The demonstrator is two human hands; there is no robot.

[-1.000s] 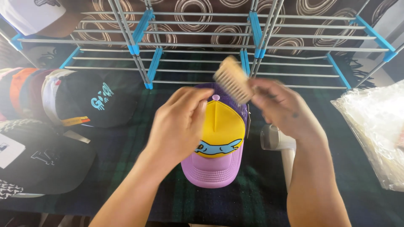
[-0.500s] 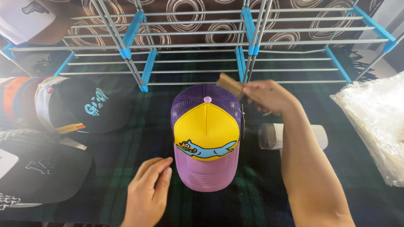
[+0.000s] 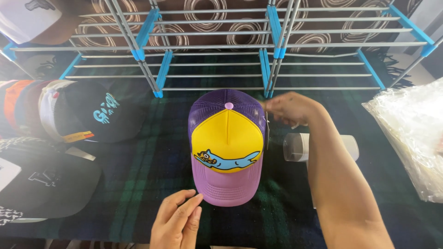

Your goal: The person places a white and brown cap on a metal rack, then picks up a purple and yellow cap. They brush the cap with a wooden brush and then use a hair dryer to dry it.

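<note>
Two hands work around one cap on the dark green-and-blue plaid cloth surface (image 3: 138,184). Nearest, the left hand (image 3: 177,221) lies open and flat on the cloth, fingertips just beside the brim of the purple mesh-backed cap with a yellow front panel and lilac brim (image 3: 227,147), perhaps touching it. The cap sits upright in the middle of the cloth, brim toward the camera. The right hand (image 3: 288,108) reaches past the cap's right side to its rear edge; it looks loosely closed, but motion blur hides whether it holds anything, so I cannot tell. Just right of the forearm lies a translucent plastic tube (image 3: 297,146). To the left sit black caps (image 3: 99,113), to the right crinkled clear plastic bags (image 3: 410,133), and behind stands a grey wire rack with blue joints (image 3: 272,50).

With nothing pinning the cap, a push at its back could slide or tip it, and the forearm could roll the tube.
</note>
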